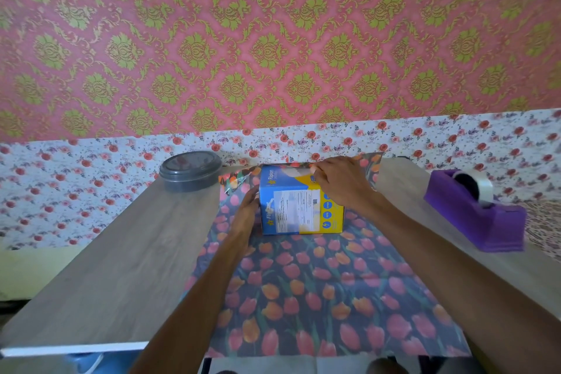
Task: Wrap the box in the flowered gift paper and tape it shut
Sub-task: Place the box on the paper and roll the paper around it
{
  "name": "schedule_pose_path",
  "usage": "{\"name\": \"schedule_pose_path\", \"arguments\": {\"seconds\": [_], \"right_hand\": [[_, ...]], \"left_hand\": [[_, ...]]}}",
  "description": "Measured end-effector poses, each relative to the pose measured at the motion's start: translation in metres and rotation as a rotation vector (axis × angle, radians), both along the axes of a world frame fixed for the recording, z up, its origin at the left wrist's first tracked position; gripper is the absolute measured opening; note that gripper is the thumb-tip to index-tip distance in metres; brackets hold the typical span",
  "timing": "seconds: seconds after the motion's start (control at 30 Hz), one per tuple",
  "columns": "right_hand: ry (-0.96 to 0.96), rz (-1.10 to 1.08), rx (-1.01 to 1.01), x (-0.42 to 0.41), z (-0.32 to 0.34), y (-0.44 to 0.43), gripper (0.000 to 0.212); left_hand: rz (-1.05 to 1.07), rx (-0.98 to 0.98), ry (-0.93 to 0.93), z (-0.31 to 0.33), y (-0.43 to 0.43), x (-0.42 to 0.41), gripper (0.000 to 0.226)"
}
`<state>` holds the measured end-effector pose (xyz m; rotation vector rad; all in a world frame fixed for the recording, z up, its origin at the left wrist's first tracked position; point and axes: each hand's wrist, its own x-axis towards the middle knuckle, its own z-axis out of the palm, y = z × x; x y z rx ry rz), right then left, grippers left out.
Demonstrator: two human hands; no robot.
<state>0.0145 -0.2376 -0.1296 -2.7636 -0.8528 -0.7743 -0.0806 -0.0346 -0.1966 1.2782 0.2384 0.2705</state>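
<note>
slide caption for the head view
Right hand pinches gift paper over the box top; left hand rests against its side.

home | damask wallpaper (273, 39) | floral fabric (76, 185) | wooden table (121, 252)

table (121, 252): wood-grain | on it: gift paper (318, 297); grey container (190, 171); purple tape dispenser (476, 215)

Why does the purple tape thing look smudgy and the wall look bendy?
Head view: the wide-angle lens bends the wall and splays the table; the tape dispenser at the right edge is blurred, while the central box looks sharper.
</note>
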Motion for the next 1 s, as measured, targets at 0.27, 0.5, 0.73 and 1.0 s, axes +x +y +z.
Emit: {"name": "schedule_pose_path", "arguments": {"seconds": [0.27,0.5,0.73,1.0], "right_hand": [[-0.006,0.001,-0.011,-0.001,-0.003,0.003,0.062],[-0.091,-0.045,-0.094,-0.001,-0.007,0.004,0.074],[-0.067,-0.048,-0.04,-0.003,-0.008,0.001,0.052],[-0.138,-0.14,-0.072,-0.015,-0.005,0.002,0.076]], "left_hand": [[0.18,-0.002,0.033,0.0,0.001,0.003,0.026],[0.457,1.217,-0.451,0.047,-0.003,0.006,0.04],[0.13,1.735,0.025,0.066,-0.011,0.036,0.048],[0.343,1.788,-0.025,0.061,-0.019,0.026,0.073]]}}
